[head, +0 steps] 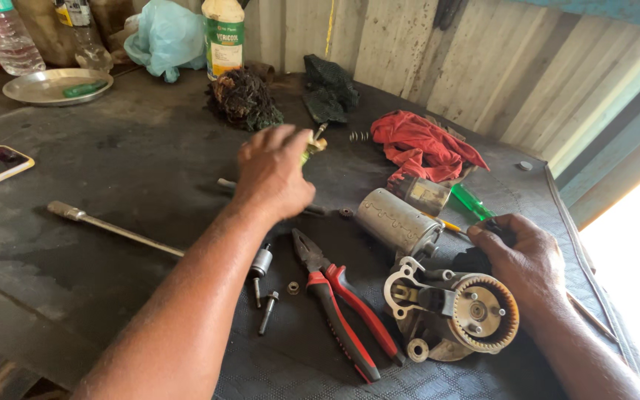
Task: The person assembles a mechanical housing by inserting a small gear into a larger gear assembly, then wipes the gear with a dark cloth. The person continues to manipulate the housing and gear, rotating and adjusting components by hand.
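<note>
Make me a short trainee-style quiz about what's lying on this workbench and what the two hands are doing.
1. True or false: the pliers have red handles.
2. Which hand rests beside the geared motor part? A) left hand B) right hand
3. What colour is the crumpled rag near the wall?

Key:
1. True.
2. B; the left hand reaches out over the mat, closed on a small yellowish item.
3. Red.
</note>
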{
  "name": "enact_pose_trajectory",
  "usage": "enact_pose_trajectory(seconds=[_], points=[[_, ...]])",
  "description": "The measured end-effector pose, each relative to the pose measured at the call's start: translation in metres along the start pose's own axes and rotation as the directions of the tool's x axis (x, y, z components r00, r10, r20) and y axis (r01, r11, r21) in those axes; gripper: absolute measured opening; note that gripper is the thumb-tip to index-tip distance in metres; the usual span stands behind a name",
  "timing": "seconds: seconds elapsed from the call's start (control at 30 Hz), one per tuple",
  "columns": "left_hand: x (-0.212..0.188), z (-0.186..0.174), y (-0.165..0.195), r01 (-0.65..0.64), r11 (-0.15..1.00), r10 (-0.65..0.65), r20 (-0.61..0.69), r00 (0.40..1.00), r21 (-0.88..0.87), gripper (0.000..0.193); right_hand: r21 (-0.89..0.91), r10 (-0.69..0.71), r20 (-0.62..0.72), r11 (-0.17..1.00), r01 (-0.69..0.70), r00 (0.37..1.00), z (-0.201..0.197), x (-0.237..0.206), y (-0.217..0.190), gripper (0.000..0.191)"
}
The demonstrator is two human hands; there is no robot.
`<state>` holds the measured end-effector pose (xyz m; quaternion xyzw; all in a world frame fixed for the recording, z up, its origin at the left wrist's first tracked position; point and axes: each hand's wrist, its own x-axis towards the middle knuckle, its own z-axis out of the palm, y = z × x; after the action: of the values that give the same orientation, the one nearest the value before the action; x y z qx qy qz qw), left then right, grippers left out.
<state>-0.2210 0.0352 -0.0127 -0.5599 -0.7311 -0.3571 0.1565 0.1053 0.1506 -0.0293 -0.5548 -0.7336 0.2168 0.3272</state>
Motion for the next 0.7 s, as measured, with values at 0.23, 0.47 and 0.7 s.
enact_pose_trajectory(seconds=[0.23, 0.47, 0.7], points=[[-0.010, 0.017, 0.060, -0.468, 0.823, 0.548, 0.235, 0.802, -0.323, 0.089, -0.022, -0.088, -0.019, 0.996, 0.088, 0.996, 0.000, -0.001, -0.003, 0.040], [-0.013, 0.013, 0.078, -0.381, 0.866, 0.491, 0.404, 0.772, -0.324, 0.081, 0.034, -0.068, 0.003, 0.997, 0.068, 0.998, -0.002, -0.007, -0.010, 0.038], [-0.016, 0.021, 0.069, -0.544, 0.776, 0.616, 0.194, 0.764, -0.320, 0.071, 0.032, -0.066, 0.003, 0.997, 0.065, 0.998, -0.003, -0.007, -0.013, 0.036]])
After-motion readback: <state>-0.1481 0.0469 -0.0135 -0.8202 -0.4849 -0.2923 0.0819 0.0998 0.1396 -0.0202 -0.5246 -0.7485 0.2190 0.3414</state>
